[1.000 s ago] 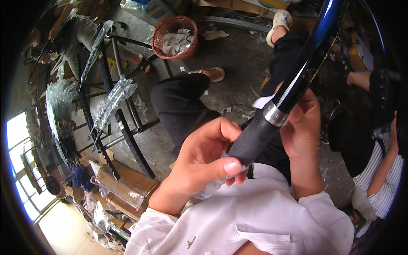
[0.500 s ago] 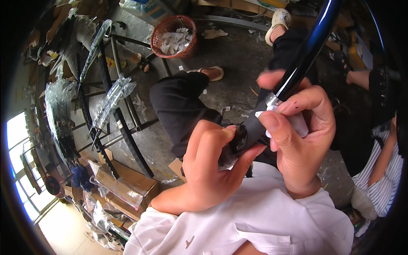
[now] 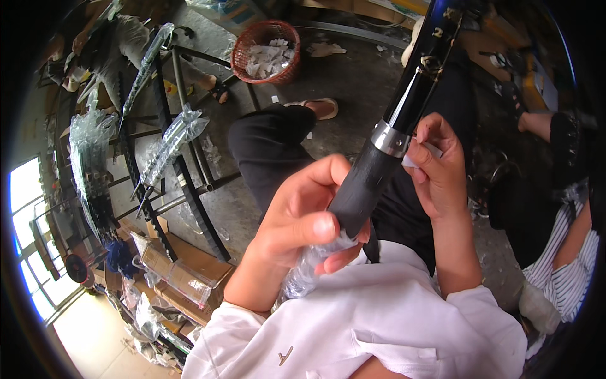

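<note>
— How are the hands set, and what room is left around them?

— The left hand (image 3: 297, 221) is closed around the matte grip of a black rod (image 3: 404, 114). The right hand (image 3: 439, 167) is pinched on a small white slip (image 3: 429, 151) beside the silver collar (image 3: 390, 138). Knees are close below; bare concrete floor (image 3: 353, 69) is seen beyond.

— And the rod's line?

— It is held lengthwise from the lap, its butt in clear plastic wrap (image 3: 309, 271), up and away to the right, past the upper edge.
</note>
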`<action>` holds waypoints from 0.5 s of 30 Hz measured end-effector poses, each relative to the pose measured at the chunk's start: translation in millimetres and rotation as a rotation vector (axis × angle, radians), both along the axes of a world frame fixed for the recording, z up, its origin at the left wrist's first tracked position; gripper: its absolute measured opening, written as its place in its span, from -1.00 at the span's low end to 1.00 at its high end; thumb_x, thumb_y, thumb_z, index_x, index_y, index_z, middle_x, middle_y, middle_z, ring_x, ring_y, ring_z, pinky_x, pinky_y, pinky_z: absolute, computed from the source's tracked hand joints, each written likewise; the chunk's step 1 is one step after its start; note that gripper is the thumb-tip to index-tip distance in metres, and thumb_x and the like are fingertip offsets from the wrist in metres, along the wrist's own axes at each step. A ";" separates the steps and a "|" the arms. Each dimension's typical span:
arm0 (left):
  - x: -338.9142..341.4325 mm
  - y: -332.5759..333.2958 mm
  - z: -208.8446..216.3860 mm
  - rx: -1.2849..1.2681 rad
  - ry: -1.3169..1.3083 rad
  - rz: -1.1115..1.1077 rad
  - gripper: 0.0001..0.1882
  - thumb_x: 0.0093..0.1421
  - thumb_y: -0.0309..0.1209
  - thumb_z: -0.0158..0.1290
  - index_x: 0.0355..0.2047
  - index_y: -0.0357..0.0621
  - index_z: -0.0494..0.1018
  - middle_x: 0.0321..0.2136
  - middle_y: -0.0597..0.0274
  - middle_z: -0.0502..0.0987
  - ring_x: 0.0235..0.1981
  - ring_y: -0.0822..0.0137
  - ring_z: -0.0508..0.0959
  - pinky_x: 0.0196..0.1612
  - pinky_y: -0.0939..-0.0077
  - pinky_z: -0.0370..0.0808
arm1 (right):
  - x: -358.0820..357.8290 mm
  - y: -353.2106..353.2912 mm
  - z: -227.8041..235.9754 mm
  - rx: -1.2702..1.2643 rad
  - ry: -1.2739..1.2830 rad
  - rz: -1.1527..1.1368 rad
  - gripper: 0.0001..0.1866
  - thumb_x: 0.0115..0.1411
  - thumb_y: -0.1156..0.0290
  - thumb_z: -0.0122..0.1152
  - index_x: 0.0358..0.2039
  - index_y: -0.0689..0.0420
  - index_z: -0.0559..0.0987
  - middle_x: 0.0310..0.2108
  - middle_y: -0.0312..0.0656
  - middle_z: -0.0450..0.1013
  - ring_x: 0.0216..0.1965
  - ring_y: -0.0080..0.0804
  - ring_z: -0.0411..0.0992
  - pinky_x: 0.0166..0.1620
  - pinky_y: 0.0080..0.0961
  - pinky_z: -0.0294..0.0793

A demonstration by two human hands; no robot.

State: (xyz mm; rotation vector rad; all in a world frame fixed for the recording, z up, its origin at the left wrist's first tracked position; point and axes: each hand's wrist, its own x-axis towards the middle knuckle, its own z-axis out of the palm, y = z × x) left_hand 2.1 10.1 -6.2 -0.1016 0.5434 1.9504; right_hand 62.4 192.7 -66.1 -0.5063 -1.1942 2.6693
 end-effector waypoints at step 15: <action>-0.7 -10.7 7.3 -0.173 0.107 -0.050 -0.38 0.02 -0.19 0.13 -0.15 -0.53 0.21 -0.49 -0.21 0.42 -0.84 0.34 0.37 -0.78 0.61 0.36 | 0.8 -4.9 29.8 0.575 0.229 -0.238 -0.81 -0.01 0.62 0.19 -0.33 0.27 0.46 -0.31 -0.04 0.43 -0.35 -0.44 0.45 -0.40 -0.68 0.45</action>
